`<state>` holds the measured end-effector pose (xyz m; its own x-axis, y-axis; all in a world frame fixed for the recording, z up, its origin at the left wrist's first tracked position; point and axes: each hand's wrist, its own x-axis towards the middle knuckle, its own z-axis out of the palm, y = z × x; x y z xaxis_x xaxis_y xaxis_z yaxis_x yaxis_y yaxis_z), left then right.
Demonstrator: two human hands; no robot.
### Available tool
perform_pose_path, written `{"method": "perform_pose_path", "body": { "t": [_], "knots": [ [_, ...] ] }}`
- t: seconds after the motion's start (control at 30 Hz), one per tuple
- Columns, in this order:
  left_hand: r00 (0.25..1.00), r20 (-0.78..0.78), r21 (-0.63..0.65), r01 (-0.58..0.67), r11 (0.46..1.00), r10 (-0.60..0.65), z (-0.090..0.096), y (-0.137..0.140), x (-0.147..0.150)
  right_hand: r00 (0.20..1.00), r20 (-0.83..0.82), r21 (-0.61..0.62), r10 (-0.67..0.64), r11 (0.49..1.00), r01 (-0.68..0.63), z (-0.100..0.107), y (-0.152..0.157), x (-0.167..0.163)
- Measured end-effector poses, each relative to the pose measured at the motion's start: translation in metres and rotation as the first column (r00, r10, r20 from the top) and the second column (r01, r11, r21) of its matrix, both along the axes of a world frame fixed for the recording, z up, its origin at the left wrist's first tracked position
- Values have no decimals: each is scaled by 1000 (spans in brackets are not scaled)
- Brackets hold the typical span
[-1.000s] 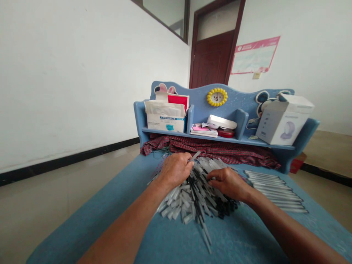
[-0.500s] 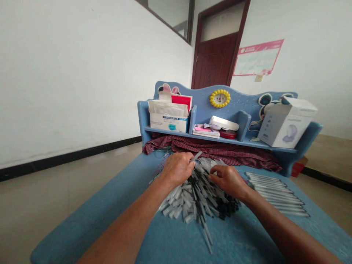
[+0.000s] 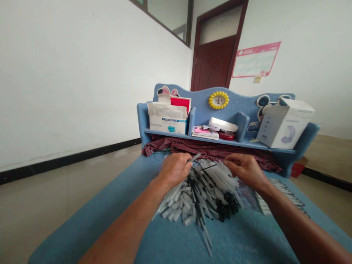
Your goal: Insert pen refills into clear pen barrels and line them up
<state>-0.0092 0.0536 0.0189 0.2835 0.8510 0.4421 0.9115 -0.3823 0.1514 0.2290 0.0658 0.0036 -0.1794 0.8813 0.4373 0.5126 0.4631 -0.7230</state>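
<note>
On the blue, smooth-topped bench (image 3: 115, 209), a fanned heap of slim, translucent whitish strips (image 3: 184, 203), seemingly plastic, lay between and below both hands. Each strip seemed light, fairly stiff and likely slippery, best pinched near its middle or a protruding end. They looked flat and narrow, overlapping at many angles, some black among them, with short black ends bunched at the right front. The left hand's (image 3: 176, 169) grip held one pale, narrow strip (image 3: 195, 157); the right hand (image 3: 243, 169) hovered over the heap's right side, fingers drawn together, whether around anything I couldn't tell. Beyond stretched a crumpled red-and-dark plaid cloth (image 3: 220, 151).
</note>
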Motion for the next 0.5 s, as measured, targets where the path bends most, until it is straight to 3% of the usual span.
{"method": "perform_pose_path", "body": {
  "t": [0.23, 0.5],
  "knots": [
    [999, -20, -10, 46, 999, -46, -2, 3, -1, 914, -400, -53, -64, 998, 46, 21, 0, 26],
    [996, -27, -9, 88, 996, -88, -5, 6, -1, 872, -487, -38, -47, 999, 33, 28, -1, 29]
  ]
}}
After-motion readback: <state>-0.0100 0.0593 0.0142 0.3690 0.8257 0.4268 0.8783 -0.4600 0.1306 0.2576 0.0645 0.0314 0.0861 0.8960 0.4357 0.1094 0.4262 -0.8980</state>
